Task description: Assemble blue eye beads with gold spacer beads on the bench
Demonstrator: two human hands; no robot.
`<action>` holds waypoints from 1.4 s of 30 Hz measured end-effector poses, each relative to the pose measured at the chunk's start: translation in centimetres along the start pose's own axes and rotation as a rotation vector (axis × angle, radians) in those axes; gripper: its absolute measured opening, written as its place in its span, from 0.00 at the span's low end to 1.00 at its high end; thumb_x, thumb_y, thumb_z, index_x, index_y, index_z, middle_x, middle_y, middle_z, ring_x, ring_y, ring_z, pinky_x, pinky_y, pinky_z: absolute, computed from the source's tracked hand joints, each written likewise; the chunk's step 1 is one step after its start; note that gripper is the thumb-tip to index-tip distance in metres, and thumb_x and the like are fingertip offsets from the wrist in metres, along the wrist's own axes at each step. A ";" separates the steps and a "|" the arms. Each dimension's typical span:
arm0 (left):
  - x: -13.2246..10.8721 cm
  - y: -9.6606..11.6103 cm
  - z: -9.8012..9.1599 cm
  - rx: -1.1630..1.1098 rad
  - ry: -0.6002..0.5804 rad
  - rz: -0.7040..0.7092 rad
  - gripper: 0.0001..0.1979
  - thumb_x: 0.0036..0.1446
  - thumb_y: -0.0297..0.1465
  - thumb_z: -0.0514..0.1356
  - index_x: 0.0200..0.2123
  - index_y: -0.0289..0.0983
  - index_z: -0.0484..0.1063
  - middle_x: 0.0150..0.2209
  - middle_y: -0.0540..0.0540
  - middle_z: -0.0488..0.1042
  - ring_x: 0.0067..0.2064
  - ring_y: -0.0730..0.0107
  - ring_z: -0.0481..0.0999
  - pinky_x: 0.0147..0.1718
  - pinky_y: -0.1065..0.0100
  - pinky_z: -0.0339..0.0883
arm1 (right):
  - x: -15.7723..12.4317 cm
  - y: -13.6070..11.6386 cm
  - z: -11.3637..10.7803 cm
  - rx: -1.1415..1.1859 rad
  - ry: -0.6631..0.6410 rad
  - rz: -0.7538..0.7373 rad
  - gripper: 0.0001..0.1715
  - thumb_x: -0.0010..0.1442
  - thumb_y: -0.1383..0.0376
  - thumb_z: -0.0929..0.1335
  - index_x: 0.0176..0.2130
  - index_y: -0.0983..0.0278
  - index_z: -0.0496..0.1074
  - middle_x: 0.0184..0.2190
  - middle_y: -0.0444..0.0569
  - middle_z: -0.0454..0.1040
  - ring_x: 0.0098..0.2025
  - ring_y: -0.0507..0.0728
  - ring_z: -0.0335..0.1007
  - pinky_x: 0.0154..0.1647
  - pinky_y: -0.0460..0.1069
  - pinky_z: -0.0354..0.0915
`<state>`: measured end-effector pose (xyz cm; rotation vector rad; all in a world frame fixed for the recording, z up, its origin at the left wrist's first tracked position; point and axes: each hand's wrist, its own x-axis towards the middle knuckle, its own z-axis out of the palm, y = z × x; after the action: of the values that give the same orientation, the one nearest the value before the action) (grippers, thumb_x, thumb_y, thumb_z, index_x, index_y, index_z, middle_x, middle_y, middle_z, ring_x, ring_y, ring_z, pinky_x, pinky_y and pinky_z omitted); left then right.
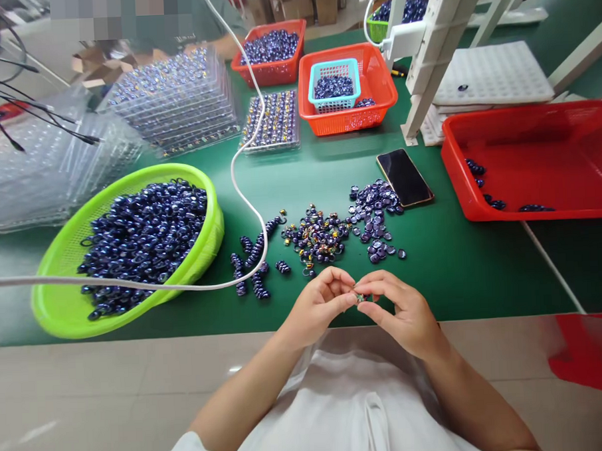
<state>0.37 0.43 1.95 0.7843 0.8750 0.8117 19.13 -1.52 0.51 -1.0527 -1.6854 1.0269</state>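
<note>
"Hands first: how does each grip stand?"

"Left hand (315, 311) and right hand (407, 317) meet above the counter's (462, 271) near edge, thumbs and fingers of both pinching one small piece (361, 298) between their tips."

"Where's that piece, on a clock?"

"Dead centre of the dial, mostly covered by fingertips, so I can't make out its form."

"And around it?"

"Gold-and-dark pieces (324, 236) lie heaped at eleven. Dark caps (374, 206) are strewn at twelve, beside a phone (405, 176) towards one. Stacked dark rings (256, 251) lie at ten."

"Further out?"

"Lime-green basket (212, 219), full of dark rings, between nine and ten; red tray (542, 155) with a few dark pieces, two o'clock; orange basket (351, 123) holding a blue basket (338, 106), twelve, well beyond the caps."
</note>
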 end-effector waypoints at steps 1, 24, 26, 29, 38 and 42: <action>0.1 0.0 0.3 0.011 0.010 0.005 0.16 0.50 0.35 0.72 0.37 0.35 0.72 0.29 0.50 0.73 0.30 0.75 0.71 0.31 0.72 0.63 | -0.1 0.1 -0.1 0.000 0.021 -0.003 0.09 0.63 0.66 0.70 0.45 0.58 0.75 0.43 0.50 0.77 0.45 0.57 0.75 0.44 0.51 0.73; 3.8 -1.8 7.3 0.111 0.023 -0.243 0.14 0.44 0.33 0.75 0.31 0.32 0.77 0.28 0.49 0.78 0.31 0.74 0.76 0.36 0.70 0.69 | -1.3 3.6 -8.3 -0.319 -0.150 -0.354 0.11 0.61 0.74 0.66 0.33 0.60 0.61 0.29 0.45 0.71 0.31 0.54 0.66 0.34 0.50 0.64; 4.3 -1.7 7.9 0.129 0.031 -0.264 0.14 0.44 0.33 0.75 0.31 0.32 0.76 0.28 0.49 0.78 0.31 0.74 0.76 0.36 0.70 0.69 | -1.3 3.9 -8.9 -0.303 -0.156 -0.358 0.11 0.61 0.75 0.66 0.33 0.60 0.61 0.29 0.45 0.70 0.31 0.54 0.66 0.34 0.50 0.63; 5.0 -1.3 9.0 0.144 0.044 -0.270 0.15 0.44 0.32 0.75 0.31 0.32 0.76 0.28 0.49 0.77 0.31 0.75 0.75 0.35 0.71 0.69 | -1.4 4.1 -9.6 -0.235 -0.114 -0.313 0.11 0.61 0.75 0.66 0.34 0.61 0.62 0.28 0.45 0.70 0.31 0.54 0.66 0.33 0.49 0.64; 5.5 -2.1 9.8 0.022 0.142 -0.194 0.16 0.46 0.30 0.74 0.39 0.32 0.77 0.30 0.48 0.79 0.30 0.75 0.76 0.33 0.72 0.70 | -1.7 4.6 -10.0 -0.260 0.075 -0.294 0.12 0.63 0.74 0.68 0.45 0.62 0.68 0.35 0.50 0.74 0.37 0.57 0.70 0.38 0.53 0.66; 5.2 -2.2 9.8 0.048 0.155 -0.179 0.14 0.48 0.30 0.73 0.40 0.32 0.81 0.32 0.47 0.80 0.30 0.76 0.75 0.33 0.73 0.70 | -1.6 4.6 -10.0 -0.252 0.054 -0.319 0.11 0.62 0.75 0.69 0.42 0.62 0.68 0.35 0.50 0.74 0.37 0.57 0.70 0.38 0.53 0.66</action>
<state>11.60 1.45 2.43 0.6799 1.0899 0.7011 29.92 0.24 -1.38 -0.9187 -1.8979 0.5886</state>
